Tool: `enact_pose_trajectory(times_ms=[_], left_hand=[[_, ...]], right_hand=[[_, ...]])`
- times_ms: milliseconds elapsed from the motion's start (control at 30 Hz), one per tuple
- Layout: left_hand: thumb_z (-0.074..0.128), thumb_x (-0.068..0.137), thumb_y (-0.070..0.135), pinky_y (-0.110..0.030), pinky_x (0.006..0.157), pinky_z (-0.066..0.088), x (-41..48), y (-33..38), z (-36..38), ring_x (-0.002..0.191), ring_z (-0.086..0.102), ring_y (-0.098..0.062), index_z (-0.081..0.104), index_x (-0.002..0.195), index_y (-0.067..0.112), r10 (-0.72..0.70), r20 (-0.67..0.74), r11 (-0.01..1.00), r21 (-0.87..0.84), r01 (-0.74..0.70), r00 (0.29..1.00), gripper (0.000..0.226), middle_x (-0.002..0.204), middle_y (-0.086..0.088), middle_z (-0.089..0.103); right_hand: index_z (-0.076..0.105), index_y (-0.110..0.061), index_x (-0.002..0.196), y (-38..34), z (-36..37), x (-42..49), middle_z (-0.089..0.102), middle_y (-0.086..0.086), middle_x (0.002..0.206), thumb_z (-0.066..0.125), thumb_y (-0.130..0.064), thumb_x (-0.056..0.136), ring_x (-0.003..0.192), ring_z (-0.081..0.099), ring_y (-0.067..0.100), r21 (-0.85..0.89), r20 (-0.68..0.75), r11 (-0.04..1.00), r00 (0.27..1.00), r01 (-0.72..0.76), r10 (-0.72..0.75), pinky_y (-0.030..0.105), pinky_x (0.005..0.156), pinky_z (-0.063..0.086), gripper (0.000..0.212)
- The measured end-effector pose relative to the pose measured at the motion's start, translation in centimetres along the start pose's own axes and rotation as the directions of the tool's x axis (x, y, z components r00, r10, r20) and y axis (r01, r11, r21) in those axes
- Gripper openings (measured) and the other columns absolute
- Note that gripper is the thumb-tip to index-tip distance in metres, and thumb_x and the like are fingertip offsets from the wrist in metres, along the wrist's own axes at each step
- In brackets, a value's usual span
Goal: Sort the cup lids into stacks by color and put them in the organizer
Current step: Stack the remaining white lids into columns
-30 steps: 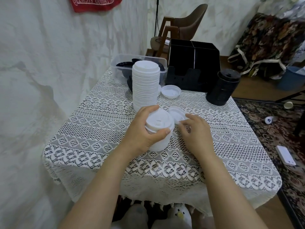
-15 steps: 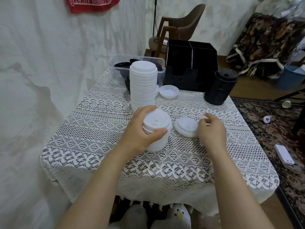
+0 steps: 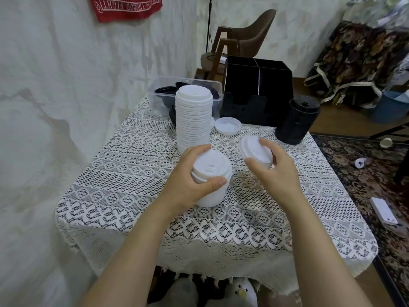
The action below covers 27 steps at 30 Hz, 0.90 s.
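Note:
My left hand [image 3: 188, 182] grips a short stack of white lids [image 3: 212, 178] that stands on the lace-covered table [image 3: 132, 165]. My right hand [image 3: 274, 171] holds a single white lid [image 3: 254, 149], tilted and lifted off the cloth just right of that stack. A tall stack of white lids [image 3: 193, 116] rises behind my left hand. One white lid [image 3: 228, 125] lies upside down on the cloth. The black organizer [image 3: 257, 94] stands at the back. A stack of black lids [image 3: 297, 119] stands to its right.
A clear plastic bin [image 3: 161, 94] with black lids stands at the back left by the wall. A chair [image 3: 243, 38] is behind the table. On the rug to the right lie a white phone-like object [image 3: 384, 210] and small items.
My right hand picked the single white lid up from the cloth and raised it, tilted, beside the short stack. My left hand kept its grip on the short stack.

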<state>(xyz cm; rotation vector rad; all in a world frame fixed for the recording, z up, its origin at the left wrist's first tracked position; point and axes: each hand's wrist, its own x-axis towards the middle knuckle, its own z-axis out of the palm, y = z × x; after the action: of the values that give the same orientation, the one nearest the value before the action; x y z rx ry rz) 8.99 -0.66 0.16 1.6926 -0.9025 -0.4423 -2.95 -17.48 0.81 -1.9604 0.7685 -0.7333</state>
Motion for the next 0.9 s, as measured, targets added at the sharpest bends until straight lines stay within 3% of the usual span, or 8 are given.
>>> enact_pose_trajectory(times_ms=[100,200,267,333,433,667,900], left_hand=[[0.080,0.061,0.050,-0.026,0.100,0.044,-0.1,0.1,-0.1,0.121,0.045,-0.002,0.043,0.126,0.049,0.003,0.011,1.000,-0.025,-0.003,1.000,0.075,0.132,0.021,0.042],[0.084,0.061,0.043,-0.030,0.093,0.052,-0.2,0.1,-0.1,0.115,0.055,-0.007,0.041,0.137,0.036,0.000,0.044,0.996,-0.090,0.004,0.999,0.088,0.130,0.010,0.052],[0.089,0.057,0.040,-0.025,0.088,0.054,-0.1,0.0,-0.2,0.114,0.058,-0.008,0.032,0.144,0.033,-0.014,0.047,0.990,-0.140,0.020,0.999,0.104,0.128,0.009,0.054],[0.093,0.055,0.031,-0.014,0.085,0.050,-0.2,0.1,-0.2,0.113,0.056,0.001,0.019,0.149,0.033,-0.044,0.033,0.988,-0.150,0.048,0.998,0.120,0.128,0.017,0.050],[0.089,0.062,0.015,-0.008,0.087,0.047,-0.2,0.1,-0.2,0.110,0.053,0.013,0.011,0.150,0.036,-0.055,0.020,0.987,-0.150,0.057,0.998,0.120,0.126,0.023,0.049],[0.089,0.061,0.013,-0.007,0.086,0.047,-0.2,0.2,-0.3,0.107,0.053,0.016,0.014,0.147,0.041,-0.058,0.035,0.987,-0.145,0.062,0.998,0.118,0.122,0.026,0.049],[0.088,0.060,0.016,-0.026,0.099,0.048,-0.5,0.4,-1.0,0.117,0.053,0.002,0.028,0.142,0.046,-0.021,0.114,0.990,-0.136,0.037,0.993,0.106,0.139,0.019,0.041]], right_hand=[[0.054,-0.036,0.126,-3.0,0.3,-0.8,0.054,-0.007,0.131,0.072,-0.042,0.070,0.120,0.053,0.012,0.147,0.079,0.984,0.990,0.103,-0.116,0.035,0.101,0.045,0.059],[0.055,-0.034,0.125,-4.5,1.1,-1.6,0.051,-0.010,0.129,0.080,-0.029,0.075,0.121,0.049,0.006,0.125,0.242,0.978,0.951,0.167,-0.193,0.031,0.104,0.042,0.056],[0.057,-0.030,0.127,-4.8,1.7,-1.9,0.048,-0.013,0.131,0.079,-0.024,0.077,0.119,0.045,-0.002,0.082,0.316,0.978,0.925,0.194,-0.210,0.013,0.100,0.035,0.055],[0.057,-0.027,0.129,-4.8,2.2,-2.1,0.047,-0.014,0.133,0.079,-0.024,0.077,0.119,0.041,-0.004,0.017,0.349,0.975,0.913,0.221,-0.213,0.000,0.094,0.028,0.056],[0.056,-0.024,0.133,-4.5,2.5,-2.0,0.045,-0.012,0.136,0.079,-0.025,0.078,0.124,0.040,-0.001,-0.022,0.378,0.976,0.906,0.218,-0.194,-0.002,0.093,0.025,0.060],[0.053,-0.026,0.138,-4.2,2.7,-1.9,0.039,-0.012,0.141,0.078,-0.030,0.079,0.128,0.036,-0.001,-0.043,0.420,0.975,0.889,0.218,-0.180,-0.007,0.090,0.022,0.064],[0.052,-0.024,0.138,-4.3,2.6,-1.8,0.040,-0.012,0.141,0.077,-0.027,0.081,0.127,0.037,0.001,-0.049,0.448,0.974,0.876,0.222,-0.178,-0.003,0.094,0.024,0.063]])
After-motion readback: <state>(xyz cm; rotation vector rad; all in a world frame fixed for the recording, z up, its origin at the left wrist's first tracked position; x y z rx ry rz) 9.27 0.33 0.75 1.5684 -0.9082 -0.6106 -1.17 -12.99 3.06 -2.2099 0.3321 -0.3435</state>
